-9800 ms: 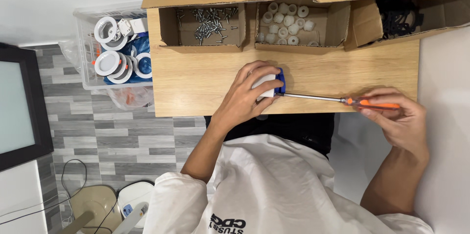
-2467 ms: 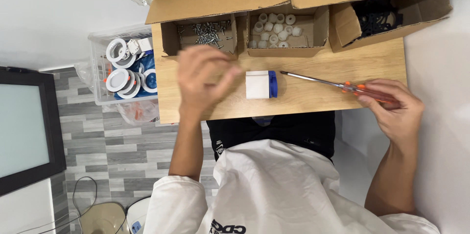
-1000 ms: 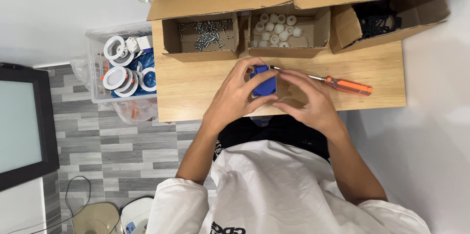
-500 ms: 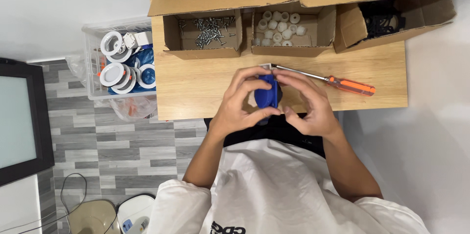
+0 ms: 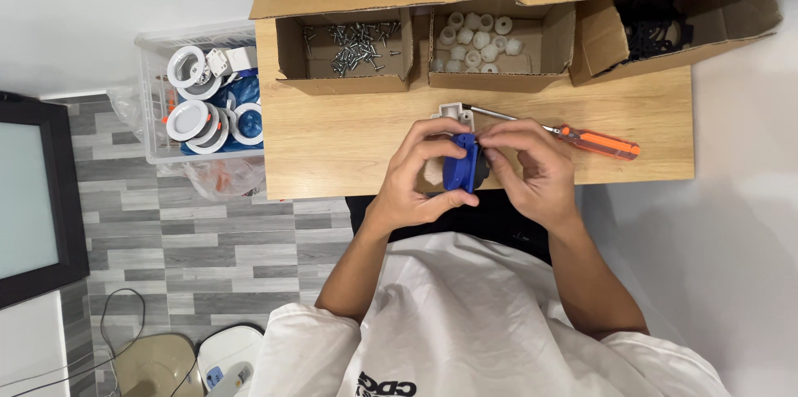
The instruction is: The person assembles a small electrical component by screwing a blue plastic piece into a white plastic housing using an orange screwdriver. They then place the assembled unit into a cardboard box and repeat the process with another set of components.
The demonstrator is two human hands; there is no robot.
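Observation:
Both hands meet over the near edge of a wooden table point(image 5: 332, 139). My left hand point(image 5: 420, 168) and my right hand point(image 5: 532, 164) together grip a small part made of a blue plastic piece point(image 5: 459, 166) and a white plastic body point(image 5: 455, 113) that sticks out beyond the fingers. An orange-handled screwdriver point(image 5: 594, 141) lies loose on the table just past my right hand, its metal shaft pointing toward the white body.
At the table's far edge stand open cardboard boxes: one with screws point(image 5: 357, 39), one with small white round parts point(image 5: 478, 38), one with black parts point(image 5: 652, 27). A clear bin point(image 5: 208, 98) of white ring fittings sits left of the table. A dark screen point(image 5: 33, 197) is at far left.
My right hand put the screwdriver down on the table and joined my left hand on the blue and white part, which both hands have drawn toward the table's near edge.

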